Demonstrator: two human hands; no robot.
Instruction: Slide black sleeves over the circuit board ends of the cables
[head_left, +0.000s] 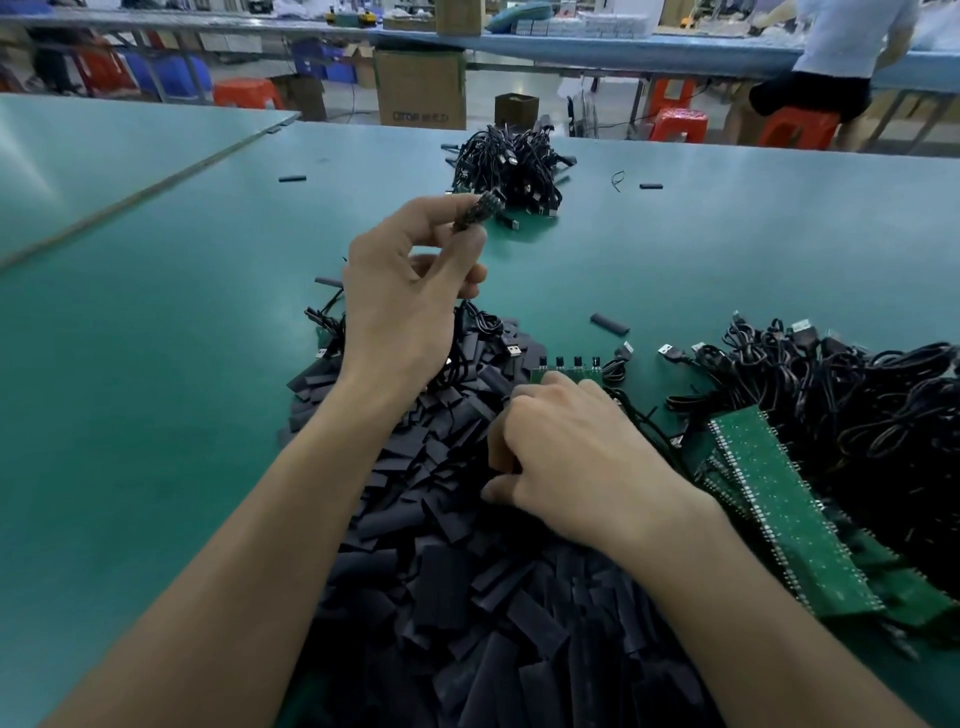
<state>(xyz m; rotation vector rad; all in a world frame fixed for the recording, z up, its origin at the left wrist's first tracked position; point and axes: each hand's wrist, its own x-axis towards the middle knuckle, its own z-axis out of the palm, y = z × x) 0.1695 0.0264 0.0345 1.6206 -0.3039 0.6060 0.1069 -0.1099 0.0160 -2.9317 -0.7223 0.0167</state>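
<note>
Pinching a cable end (475, 213) between thumb and forefinger, the left hand (410, 296) is up toward twelve o'clock. The tip looks dark, perhaps sleeved already, though blur hides it. The right hand (571, 457) lies curled, knuckles up, on the heap of black sleeves (441, 582) at six o'clock, beside a green board strip (569, 374); whether it has hold of one I cannot tell. To do this well, take a single sleeve, square its mouth to the board, and push straight so nothing snags. Bare cables (831, 405) lie at three o'clock on the counter (156, 364), and a bundle (511, 166) at twelve.
</note>
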